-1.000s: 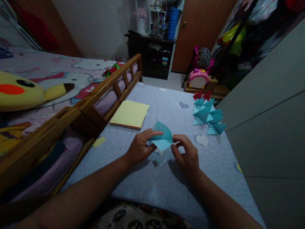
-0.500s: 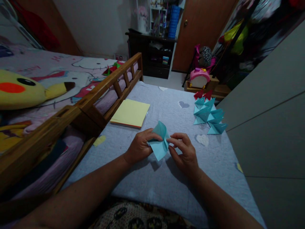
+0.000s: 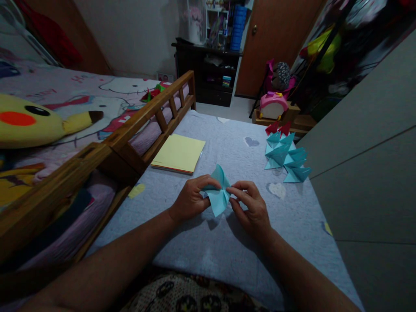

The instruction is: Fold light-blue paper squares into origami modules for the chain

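Note:
A light blue sheet of origami paper (image 3: pixel 218 200), creased and partly folded up into points, is held between my two hands above the bed. My left hand (image 3: pixel 192 197) pinches its left side, thumb and fingers closed on the paper. On the right side, the fingertips of my right hand (image 3: pixel 251 208) grip another edge. Folded light blue paper pieces (image 3: pixel 286 158) stand grouped at the right edge of the bed, with red folded pieces (image 3: pixel 278 128) behind them. A stack of square paper (image 3: pixel 179 152), yellow on top, lies beyond my left hand.
A wooden rail (image 3: pixel 146 117) runs along the left, with a yellow plush toy (image 3: pixel 29 123) on the bedding past it. A pale cabinet (image 3: pixel 367 182) borders the right side. Farther off are a dark stand (image 3: pixel 201 65) and a pink toy (image 3: pixel 273 105).
The blue paper has been pressed in at its middle, and its lower flap is now narrower and more sharply creased. My hands stay in nearly the same place.

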Action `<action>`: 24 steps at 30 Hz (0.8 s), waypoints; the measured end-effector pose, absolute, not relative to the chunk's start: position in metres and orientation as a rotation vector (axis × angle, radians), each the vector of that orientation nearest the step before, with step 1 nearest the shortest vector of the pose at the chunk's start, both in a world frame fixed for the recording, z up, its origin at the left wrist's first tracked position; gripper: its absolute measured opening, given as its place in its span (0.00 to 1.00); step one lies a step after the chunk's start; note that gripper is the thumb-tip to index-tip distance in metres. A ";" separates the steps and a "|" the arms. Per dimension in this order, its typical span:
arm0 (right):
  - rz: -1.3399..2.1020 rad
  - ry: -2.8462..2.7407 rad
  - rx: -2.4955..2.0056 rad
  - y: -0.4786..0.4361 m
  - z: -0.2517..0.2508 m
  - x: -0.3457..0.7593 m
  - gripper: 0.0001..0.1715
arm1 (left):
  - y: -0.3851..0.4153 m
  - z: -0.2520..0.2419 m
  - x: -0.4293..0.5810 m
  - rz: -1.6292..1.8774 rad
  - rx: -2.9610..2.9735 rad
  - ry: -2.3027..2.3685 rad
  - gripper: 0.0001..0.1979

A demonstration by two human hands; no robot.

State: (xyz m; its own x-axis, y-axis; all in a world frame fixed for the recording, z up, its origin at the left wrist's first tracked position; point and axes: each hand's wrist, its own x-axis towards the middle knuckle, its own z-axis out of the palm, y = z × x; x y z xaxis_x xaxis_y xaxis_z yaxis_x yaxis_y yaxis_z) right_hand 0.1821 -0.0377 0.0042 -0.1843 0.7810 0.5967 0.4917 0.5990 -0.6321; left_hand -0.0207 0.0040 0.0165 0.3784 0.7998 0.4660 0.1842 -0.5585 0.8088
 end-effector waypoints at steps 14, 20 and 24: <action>0.291 -1.855 -1.007 -0.039 0.007 0.182 0.25 | 0.001 0.008 -0.021 1.198 1.857 0.900 0.21; 0.316 -1.838 -1.001 -0.040 0.008 0.180 0.27 | 0.000 0.012 -0.018 1.124 1.748 0.790 0.27; 0.295 -1.834 -1.000 -0.041 0.009 0.179 0.29 | 0.000 0.013 -0.018 1.120 1.772 0.818 0.25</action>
State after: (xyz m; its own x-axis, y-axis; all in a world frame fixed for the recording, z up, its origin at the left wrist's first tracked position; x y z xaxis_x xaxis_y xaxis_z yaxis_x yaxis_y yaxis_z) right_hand 0.1794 -0.0407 0.0090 -0.1731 0.7435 0.6459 0.5037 0.6304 -0.5907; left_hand -0.0178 0.0003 0.0127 0.3815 0.8533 0.3553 0.0784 -0.4129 0.9074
